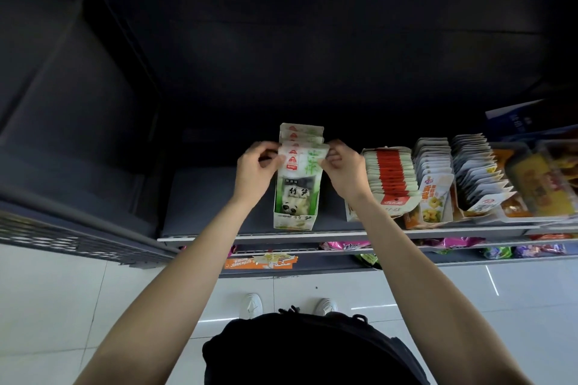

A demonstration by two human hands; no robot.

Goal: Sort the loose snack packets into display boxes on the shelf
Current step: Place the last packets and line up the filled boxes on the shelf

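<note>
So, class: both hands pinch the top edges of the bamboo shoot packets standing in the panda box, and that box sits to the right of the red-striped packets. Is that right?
Not quite. The head view shows the panda box to the left of the red-striped packets, not the right. The rest holds: the left hand and right hand pinch the top edges of the bamboo shoot packets.

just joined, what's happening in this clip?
A person stands at a store shelf, stocking snacks. Both hands are on a row of green-and-white bamboo shoot packets standing in an open display box: the left hand pinches the packets' left edge, the right hand the right edge. The box looks roughly full, front packet upright. To the right, other display boxes already hold rows of packets. The shelf space left of the box is bare.
</note>
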